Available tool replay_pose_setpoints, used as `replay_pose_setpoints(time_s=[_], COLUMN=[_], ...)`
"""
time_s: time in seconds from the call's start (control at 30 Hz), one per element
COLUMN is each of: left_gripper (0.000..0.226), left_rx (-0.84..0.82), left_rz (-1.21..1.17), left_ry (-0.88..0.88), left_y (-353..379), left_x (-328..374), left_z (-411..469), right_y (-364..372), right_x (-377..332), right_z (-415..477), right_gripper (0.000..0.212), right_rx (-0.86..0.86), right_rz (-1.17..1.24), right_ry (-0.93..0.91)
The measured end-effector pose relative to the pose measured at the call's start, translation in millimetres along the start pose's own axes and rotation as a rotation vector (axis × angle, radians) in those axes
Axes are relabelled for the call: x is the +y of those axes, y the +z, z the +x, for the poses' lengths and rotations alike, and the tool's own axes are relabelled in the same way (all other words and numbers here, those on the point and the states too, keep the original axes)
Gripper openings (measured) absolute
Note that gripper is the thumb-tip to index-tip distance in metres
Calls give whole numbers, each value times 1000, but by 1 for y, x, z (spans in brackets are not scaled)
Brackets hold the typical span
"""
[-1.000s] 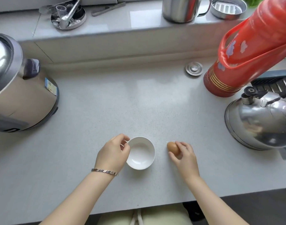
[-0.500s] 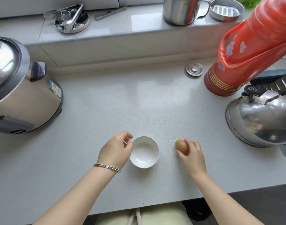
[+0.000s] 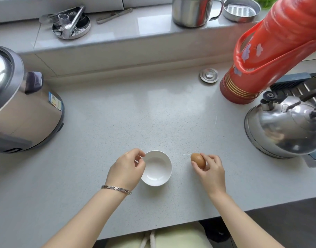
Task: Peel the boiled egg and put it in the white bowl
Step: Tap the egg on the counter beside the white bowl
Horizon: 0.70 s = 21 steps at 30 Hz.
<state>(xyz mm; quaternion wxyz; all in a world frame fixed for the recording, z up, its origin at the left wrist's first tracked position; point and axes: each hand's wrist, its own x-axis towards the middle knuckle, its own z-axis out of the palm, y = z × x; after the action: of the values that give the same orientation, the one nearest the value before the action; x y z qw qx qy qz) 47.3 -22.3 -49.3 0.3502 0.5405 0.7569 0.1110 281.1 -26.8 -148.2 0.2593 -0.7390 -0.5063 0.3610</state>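
A small white bowl [image 3: 158, 170] stands empty on the grey counter, near its front edge. My left hand [image 3: 126, 169] pinches the bowl's left rim between thumb and fingers; a silver bracelet sits on that wrist. To the right of the bowl, a brown egg [image 3: 197, 159] with its shell whole is held by my right hand [image 3: 210, 170], fingers curled round its right side. The egg sits low, at or just above the counter.
A steel rice cooker [image 3: 19, 108] stands at the left. At the right are a red thermos [image 3: 272, 51] and a steel kettle [image 3: 286, 127]. A metal lid [image 3: 208, 75] lies near the back. A steel mug [image 3: 191, 11] and dishes sit on the sill.
My right hand has turned the egg a little in its fingers. The left hand stays on the bowl's rim. The camera has shifted slightly.
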Motion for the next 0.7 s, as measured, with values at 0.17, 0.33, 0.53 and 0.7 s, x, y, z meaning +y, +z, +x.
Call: replay_pose_setpoints(time_s=[0.17,0.33,0.53,0.7], left_gripper=[18,16,16,18], left_rx=[-5,-10,-18,-17], left_rz=[5,0,-3,12], left_ry=[-2,4,2,1], left_y=[-1,0,1,3], left_x=[4,7,11,13], left_z=[-1,-1,0,2], right_y=[-2,-1,-9,-5], right_x=[-3,6,9,10], right_z=[5,2,-3,-6], right_gripper=[39,44,36,41], right_rx=[-26,-117,-157,-96], right_rz=[35,-26,32,-77], right_ry=[35,59,37,19])
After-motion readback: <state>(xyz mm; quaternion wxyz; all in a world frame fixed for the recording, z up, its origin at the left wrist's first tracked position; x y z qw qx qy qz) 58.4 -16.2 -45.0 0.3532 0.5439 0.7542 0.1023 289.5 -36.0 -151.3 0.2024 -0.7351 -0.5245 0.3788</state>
